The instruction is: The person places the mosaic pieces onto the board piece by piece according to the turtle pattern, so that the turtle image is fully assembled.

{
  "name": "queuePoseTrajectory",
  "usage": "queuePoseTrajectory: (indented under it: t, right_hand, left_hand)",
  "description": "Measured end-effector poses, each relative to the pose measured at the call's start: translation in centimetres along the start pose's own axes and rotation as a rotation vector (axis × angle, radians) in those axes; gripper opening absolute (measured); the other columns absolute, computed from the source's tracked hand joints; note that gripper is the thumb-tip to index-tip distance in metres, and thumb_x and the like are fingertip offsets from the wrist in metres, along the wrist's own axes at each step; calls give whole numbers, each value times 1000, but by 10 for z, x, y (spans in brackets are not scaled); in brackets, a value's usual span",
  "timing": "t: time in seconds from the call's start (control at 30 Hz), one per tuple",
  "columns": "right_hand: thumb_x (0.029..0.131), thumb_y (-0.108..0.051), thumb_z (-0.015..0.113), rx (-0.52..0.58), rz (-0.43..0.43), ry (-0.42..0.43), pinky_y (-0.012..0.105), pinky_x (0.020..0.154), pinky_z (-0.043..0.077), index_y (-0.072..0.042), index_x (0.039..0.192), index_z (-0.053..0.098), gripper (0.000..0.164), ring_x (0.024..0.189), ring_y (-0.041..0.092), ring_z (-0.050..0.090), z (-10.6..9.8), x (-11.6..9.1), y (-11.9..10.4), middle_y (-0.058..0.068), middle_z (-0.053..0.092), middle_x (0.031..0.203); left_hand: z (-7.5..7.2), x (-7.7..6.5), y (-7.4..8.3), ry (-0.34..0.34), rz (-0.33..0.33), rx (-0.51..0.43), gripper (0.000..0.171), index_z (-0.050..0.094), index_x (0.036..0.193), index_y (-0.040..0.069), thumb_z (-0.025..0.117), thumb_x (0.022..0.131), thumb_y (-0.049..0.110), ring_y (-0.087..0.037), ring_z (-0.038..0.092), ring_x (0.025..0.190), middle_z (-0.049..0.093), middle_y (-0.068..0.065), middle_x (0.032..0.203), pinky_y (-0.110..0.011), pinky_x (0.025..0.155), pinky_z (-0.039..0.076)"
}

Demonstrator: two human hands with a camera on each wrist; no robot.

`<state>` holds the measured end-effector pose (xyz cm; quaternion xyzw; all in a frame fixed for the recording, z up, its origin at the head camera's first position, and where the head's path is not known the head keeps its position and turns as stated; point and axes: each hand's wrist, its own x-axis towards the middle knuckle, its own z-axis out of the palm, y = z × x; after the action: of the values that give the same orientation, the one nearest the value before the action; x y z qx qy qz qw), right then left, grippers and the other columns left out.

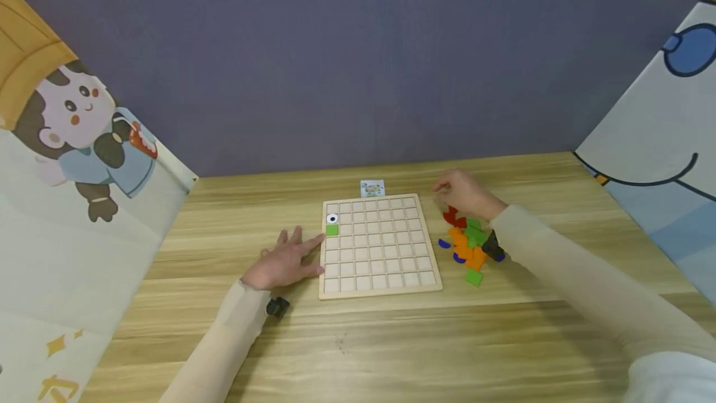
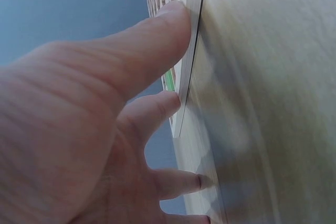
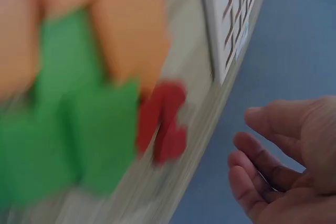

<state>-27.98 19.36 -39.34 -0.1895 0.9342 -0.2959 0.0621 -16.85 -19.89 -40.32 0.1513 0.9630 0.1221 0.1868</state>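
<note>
A wooden grid board [image 1: 376, 240] lies on the table with a round white eye piece [image 1: 332, 219] and a green square tile [image 1: 332, 229] in its left column. My left hand [image 1: 284, 262] has its fingers spread; the thumb and index finger touch the board's left edge, as the left wrist view [image 2: 79, 108] also shows. To the right of the board, my right hand [image 1: 463, 193] hovers past the far end of a pile of coloured pieces. Its fingers are loosely bent, the thumb stands apart from them, and nothing shows between them in the right wrist view [image 3: 283, 156].
The pile holds red pieces [image 1: 453, 217], orange pieces [image 1: 460, 241], green tiles [image 1: 475, 233] and blue half-rounds [image 1: 444, 244]. One green square [image 1: 473, 277] lies at its near end. A small printed card [image 1: 372, 188] sits behind the board, before a dark upright panel [image 1: 369, 67].
</note>
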Motion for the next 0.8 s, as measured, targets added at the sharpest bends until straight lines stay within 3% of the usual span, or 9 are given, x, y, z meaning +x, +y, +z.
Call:
queuePoseTrajectory:
  t: [0.17,0.3,0.4,0.6,0.8]
  right_hand:
    - [88,-2,62,-54,26,-19,42,73,52,4,104,70,18,85,28,62,-10,-7,24,18,67,102]
    - [88,-3,64,-50,49,-56,36,68,52,3,105,70,19,80,23,63,-8,-8,34,17,69,100]
    - [88,-6,65,-38,71,-74,34,66,52,2,103,70,18,78,21,62,-3,-6,36,13,70,96]
    - [87,-16,69,-46,129,-57,37,68,51,-4,86,69,12,66,19,61,3,5,32,4,67,76]
    - [85,-14,71,-78,143,-14,37,66,49,-5,80,69,10,62,19,58,4,10,31,4,65,73]
  left_hand:
    - [0,0,0,2,3,8,74,22,151,31,54,89,56,-52,2,135,1,-25,153,-80,88,14]
    - [0,0,0,9,9,6,74,23,151,30,54,89,55,-53,2,135,2,-26,153,-80,87,15]
    - [0,0,0,11,10,0,73,24,151,30,55,89,55,-53,2,135,2,-26,153,-81,87,14]
    - [2,0,-1,11,5,-2,73,23,151,31,54,89,55,-52,2,135,2,-26,153,-81,87,14]
    - [1,0,0,5,9,14,73,22,151,31,53,89,56,-52,1,135,1,-25,153,-81,87,15]
